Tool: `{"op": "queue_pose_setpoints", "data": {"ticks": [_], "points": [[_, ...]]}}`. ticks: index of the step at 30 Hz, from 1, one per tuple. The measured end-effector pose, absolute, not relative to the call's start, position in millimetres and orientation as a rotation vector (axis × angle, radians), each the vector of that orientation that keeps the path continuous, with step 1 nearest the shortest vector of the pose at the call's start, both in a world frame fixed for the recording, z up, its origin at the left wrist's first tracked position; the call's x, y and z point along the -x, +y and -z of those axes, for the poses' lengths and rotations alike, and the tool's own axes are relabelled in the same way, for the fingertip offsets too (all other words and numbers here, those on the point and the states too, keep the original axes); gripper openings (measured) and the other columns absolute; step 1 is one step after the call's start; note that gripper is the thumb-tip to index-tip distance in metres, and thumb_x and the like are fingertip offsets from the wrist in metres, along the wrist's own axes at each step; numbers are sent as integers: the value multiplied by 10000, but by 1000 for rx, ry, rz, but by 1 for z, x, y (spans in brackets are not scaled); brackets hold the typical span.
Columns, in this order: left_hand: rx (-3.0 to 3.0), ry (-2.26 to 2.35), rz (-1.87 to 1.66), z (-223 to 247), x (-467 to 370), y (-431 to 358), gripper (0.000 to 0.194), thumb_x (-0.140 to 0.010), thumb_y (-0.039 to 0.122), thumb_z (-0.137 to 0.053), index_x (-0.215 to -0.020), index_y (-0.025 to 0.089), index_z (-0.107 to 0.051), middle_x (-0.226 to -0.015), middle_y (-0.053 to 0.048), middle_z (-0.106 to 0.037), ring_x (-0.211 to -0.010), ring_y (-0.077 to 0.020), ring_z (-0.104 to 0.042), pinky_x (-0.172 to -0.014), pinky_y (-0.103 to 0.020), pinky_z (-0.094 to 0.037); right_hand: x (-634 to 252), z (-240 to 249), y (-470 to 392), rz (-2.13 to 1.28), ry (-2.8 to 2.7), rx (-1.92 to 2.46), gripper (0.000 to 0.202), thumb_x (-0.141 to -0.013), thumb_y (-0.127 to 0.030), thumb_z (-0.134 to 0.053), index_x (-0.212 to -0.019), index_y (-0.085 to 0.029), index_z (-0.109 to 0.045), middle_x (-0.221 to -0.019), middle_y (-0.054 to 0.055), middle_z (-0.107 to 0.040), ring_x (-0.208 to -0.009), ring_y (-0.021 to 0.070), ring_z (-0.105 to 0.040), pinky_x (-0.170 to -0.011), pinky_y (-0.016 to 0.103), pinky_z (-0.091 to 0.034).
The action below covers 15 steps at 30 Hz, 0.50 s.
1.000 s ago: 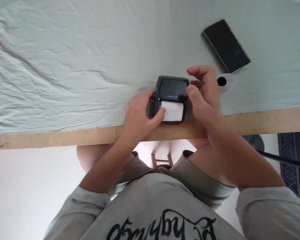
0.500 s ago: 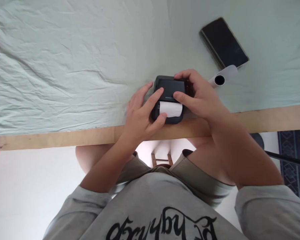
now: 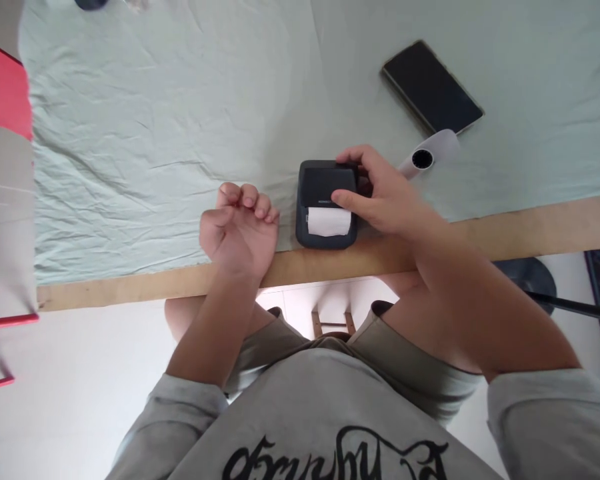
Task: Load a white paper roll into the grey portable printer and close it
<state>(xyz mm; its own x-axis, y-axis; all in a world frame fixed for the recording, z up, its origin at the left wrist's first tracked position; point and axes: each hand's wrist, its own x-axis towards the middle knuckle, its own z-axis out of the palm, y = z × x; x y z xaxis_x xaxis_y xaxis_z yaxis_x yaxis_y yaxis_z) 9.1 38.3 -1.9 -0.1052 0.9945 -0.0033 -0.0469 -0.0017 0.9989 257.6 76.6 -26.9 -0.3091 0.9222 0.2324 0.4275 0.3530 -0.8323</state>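
A small dark device (image 3: 329, 185) with a white paper roll (image 3: 329, 221) in its front part lies near the table's front edge. My right hand (image 3: 375, 193) grips its right side, thumb on top and fingers at the back right corner. Left of the device, and not touching it, my left hand (image 3: 243, 230) is turned palm up with its fingers curled; nothing shows in it.
A black phone (image 3: 433, 87) lies at the back right of the green cloth (image 3: 170, 120). Beside it is a pale object with a round black face (image 3: 423, 159). Red and grey furniture (image 3: 5, 93) stands at the left.
My left hand has let go of the device, moved left and turned palm up, its fingers curling. My right hand stays on the device. The view has shifted slightly.
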Motion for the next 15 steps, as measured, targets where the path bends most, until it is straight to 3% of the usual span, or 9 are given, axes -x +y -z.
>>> {"op": "queue_pose_setpoints", "data": {"ticks": [6, 12, 15], "points": [[-918, 1274, -1279, -1, -11, 43, 398, -667, 397, -661, -792, 252, -312, -801, -10, -447, -714, -173, -491, -708, -358, -527, -257, 22, 74, -889, -1882, 1211, 399, -932, -421, -743, -1286, -322, -588, -1173, 38, -715, -995, 231, -720, -886, 435, -656], [-964, 1218, -1243, 4, -10, 42, 491, -691, 386, -685, -834, 249, -236, -823, 6, -407, -704, -162, -455, -736, -360, -493, -258, 17, 72, -915, -1880, 1216, 432, -926, -444, -750, -1304, -300, -602, -1224, 52, -707, -1027, 242, -709, -898, 449, -642], [-1063, 1267, -1232, 6, -13, 42, 548, -733, 477, -739, -848, 259, -250, -856, 11, -418, -720, -156, -483, -726, -349, -493, -259, 17, 72, -918, -1885, 1238, 440, -931, -458, -742, -1317, -305, -595, -1236, 50, -701, -1014, 239, -705, -892, 450, -640]]}}
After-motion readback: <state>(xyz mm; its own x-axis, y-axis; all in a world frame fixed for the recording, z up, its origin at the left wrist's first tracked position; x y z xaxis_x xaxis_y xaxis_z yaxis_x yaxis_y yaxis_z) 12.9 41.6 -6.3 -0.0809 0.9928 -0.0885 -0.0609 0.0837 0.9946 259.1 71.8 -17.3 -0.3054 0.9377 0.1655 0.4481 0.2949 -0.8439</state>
